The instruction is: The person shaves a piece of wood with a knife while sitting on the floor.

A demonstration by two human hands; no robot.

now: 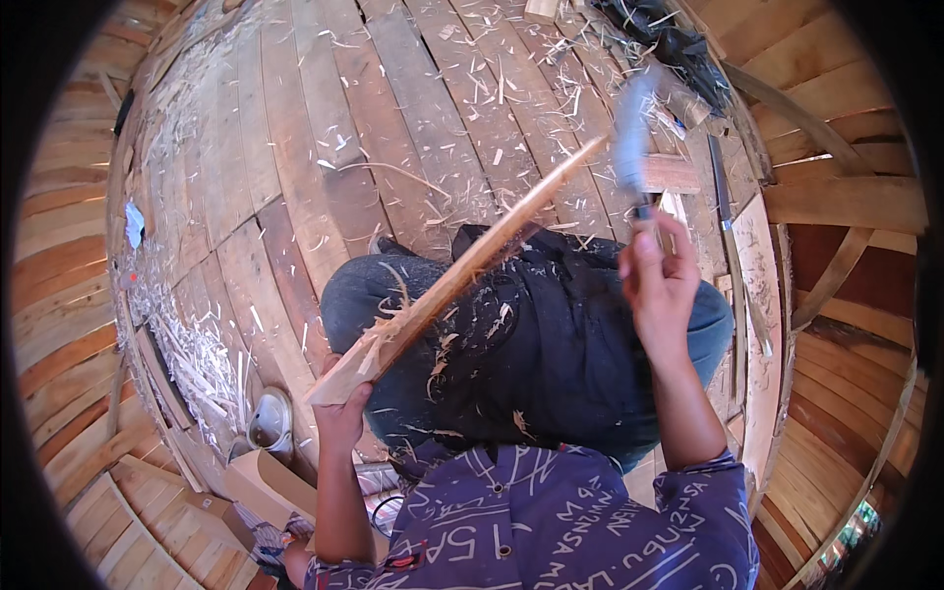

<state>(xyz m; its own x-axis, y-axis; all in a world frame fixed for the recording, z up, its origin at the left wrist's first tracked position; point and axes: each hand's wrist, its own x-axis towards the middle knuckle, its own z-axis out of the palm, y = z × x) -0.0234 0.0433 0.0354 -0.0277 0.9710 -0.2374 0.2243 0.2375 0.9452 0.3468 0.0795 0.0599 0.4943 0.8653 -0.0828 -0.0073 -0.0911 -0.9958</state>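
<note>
My left hand (341, 413) grips the near end of a long thin wooden strip (462, 267), which slants up and to the right across my lap. The strip's lower part is split and frayed with shavings. My right hand (657, 285) is raised at the right, closed on the handle of a curved metal blade (630, 133) that is blurred and points up, just right of the strip's far tip. A dark cloth (551, 334) covered in wood chips lies over my knees.
The plank floor (295, 147) is strewn with shavings, with a heap at the left (197, 364). A small round pale bowl (270, 421) sits near my left hand. Wood slats (757, 324) lie at the right, dark material (659, 39) at top right.
</note>
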